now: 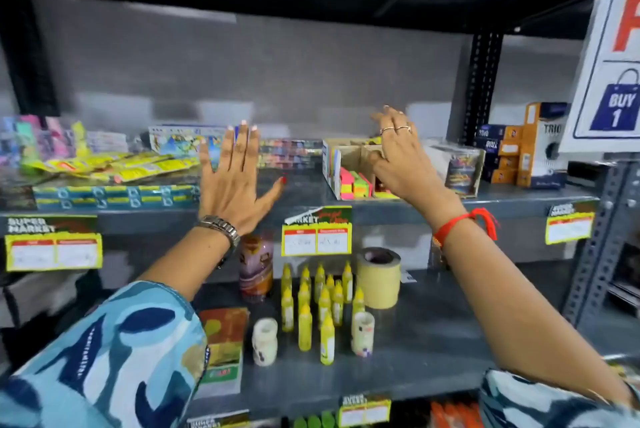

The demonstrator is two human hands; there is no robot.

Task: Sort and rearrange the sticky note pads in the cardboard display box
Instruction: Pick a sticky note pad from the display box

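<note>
Cardboard display box (333,164) sits on the upper shelf (304,190), right of centre, with neon pink, yellow and green sticky note pads (355,184) stacked in its front compartment. My right hand (398,154) reaches over the box's right side, fingers curled loosely; whether that grip holds anything, I cannot tell. My left hand (235,178) hovers left of the box, fingers spread, grip open and empty. Yellow glue bottles (320,303) and a masking tape roll (379,277) stand on the shelf below.
</note>
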